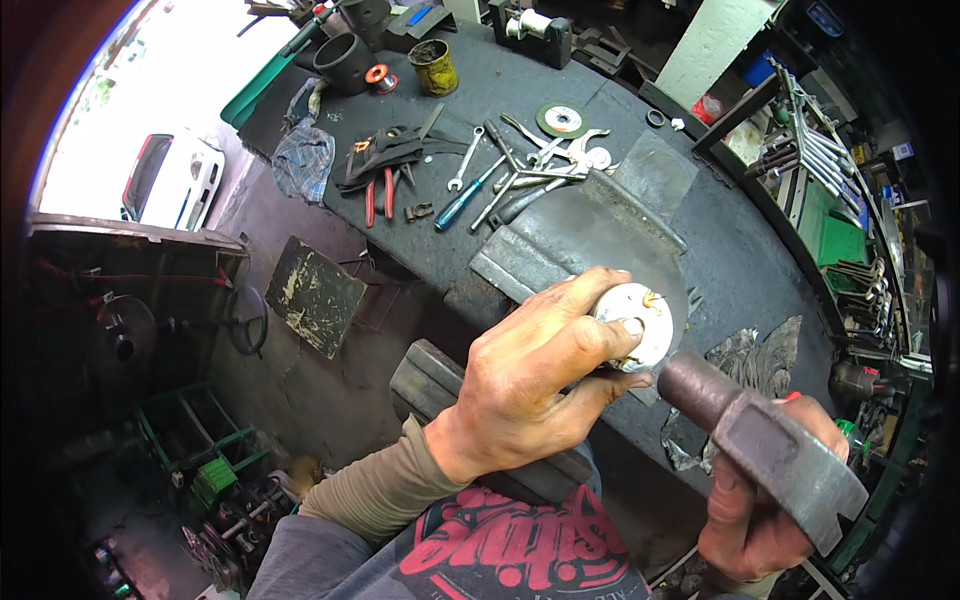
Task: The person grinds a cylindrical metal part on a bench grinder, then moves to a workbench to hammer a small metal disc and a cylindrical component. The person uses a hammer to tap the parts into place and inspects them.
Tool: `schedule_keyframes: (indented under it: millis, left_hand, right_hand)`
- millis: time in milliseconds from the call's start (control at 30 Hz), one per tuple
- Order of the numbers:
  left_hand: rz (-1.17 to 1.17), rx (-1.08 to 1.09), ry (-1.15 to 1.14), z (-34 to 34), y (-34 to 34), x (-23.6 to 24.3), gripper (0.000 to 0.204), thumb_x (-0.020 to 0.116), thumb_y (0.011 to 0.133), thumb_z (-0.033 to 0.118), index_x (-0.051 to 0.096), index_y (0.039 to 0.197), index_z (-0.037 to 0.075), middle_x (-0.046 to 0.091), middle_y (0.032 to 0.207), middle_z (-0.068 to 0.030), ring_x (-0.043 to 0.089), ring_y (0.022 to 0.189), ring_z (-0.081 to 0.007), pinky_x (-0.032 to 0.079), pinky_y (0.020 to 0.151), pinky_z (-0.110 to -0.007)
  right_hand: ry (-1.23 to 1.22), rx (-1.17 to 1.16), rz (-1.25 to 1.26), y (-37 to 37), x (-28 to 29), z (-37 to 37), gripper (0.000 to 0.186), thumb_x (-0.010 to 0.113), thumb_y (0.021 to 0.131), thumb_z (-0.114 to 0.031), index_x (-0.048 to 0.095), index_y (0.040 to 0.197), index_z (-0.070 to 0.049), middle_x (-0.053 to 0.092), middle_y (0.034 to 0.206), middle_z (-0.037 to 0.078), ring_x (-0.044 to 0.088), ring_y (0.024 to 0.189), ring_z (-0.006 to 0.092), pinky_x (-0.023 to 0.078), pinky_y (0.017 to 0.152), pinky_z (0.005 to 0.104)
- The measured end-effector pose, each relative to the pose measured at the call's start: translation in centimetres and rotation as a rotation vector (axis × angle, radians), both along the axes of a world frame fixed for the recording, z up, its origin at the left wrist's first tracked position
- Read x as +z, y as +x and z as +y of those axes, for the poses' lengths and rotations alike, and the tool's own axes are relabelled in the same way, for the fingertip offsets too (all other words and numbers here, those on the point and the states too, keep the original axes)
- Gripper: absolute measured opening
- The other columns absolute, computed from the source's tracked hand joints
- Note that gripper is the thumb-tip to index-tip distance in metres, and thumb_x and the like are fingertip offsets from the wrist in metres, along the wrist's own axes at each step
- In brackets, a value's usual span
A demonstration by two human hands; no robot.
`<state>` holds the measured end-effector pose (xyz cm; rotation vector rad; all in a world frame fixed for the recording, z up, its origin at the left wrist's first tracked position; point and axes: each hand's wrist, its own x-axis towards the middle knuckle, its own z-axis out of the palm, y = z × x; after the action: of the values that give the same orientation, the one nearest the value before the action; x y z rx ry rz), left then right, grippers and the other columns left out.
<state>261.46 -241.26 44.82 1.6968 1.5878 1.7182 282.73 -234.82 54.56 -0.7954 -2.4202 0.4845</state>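
My left hand [530,385] is wrapped round a round, pale metal part [648,330] with a small brass-coloured fitting on its face, above the worn steel vise [570,230]. My right hand [735,510], lower right, grips a heavy steel hammer [760,450], whose round face is close beside the part; whether they touch I cannot tell. The handle is mostly hidden. A second long steel jaw [430,375] of the vise shows below my left wrist.
Pliers [380,195], spanners [465,155], a screwdriver [460,200] and a grinding disc [560,120] lie on the dark bench [770,270], with a yellow can [430,65] behind. A crumpled rag [770,350] lies right; a tool rack [820,170] stands far right.
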Motion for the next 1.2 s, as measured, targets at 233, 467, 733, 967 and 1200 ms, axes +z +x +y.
schedule_keyframes:
  millis: [233,467,733,967,1200]
  left_hand:
    - [-0.012,-0.005,-0.001,0.1,0.0,0.0,0.052,0.088,0.063,-0.011,0.066,0.108,0.003,0.067,0.128,-0.0341,0.074,0.109,-0.0382,0.06,0.09,-0.038]
    - [-0.001,-0.005,0.001,0.3,-0.1,0.2,0.052,0.089,0.063,-0.01,0.066,0.108,0.004,0.068,0.127,-0.0328,0.075,0.108,-0.0375,0.06,0.089,-0.037]
    - [-0.016,0.002,-0.008,0.2,-0.3,0.2,0.05,0.088,0.062,-0.01,0.068,0.106,0.003,0.068,0.126,-0.0321,0.075,0.105,-0.0371,0.06,0.088,-0.036]
    - [-0.024,-0.007,0.002,0.5,-0.1,0.4,0.05,0.089,0.06,-0.01,0.068,0.103,0.004,0.07,0.124,-0.0295,0.075,0.103,-0.0366,0.06,0.087,-0.037]
    - [-0.015,0.024,-0.001,0.2,-0.1,0.2,0.051,0.092,0.06,-0.006,0.068,0.103,0.005,0.071,0.122,-0.0281,0.075,0.101,-0.0362,0.06,0.086,-0.037]
  right_hand:
    - [0.005,-0.095,0.118,0.3,0.4,-0.5,0.034,0.08,0.091,-0.016,0.066,0.115,0.004,0.064,0.109,0.019,0.062,0.093,0.0304,0.05,0.08,0.0416]
    - [0.073,-0.038,-0.068,0.3,2.6,0.0,0.029,0.078,0.091,-0.012,0.068,0.111,0.005,0.066,0.106,0.02,0.063,0.092,0.0318,0.051,0.081,0.0434]
    - [-0.005,0.031,-0.063,-1.4,2.5,0.1,0.032,0.081,0.088,-0.008,0.067,0.113,0.005,0.066,0.106,0.022,0.064,0.094,0.0315,0.051,0.083,0.0426]
    - [-0.032,-0.088,-0.106,-1.2,2.8,-0.3,0.032,0.082,0.088,-0.012,0.07,0.113,0.002,0.065,0.114,0.021,0.064,0.101,0.0309,0.051,0.088,0.042]
    - [0.049,-0.044,-0.145,-1.3,3.5,0.4,0.031,0.081,0.087,-0.011,0.07,0.113,0.002,0.067,0.111,0.02,0.064,0.098,0.0312,0.051,0.087,0.0427]
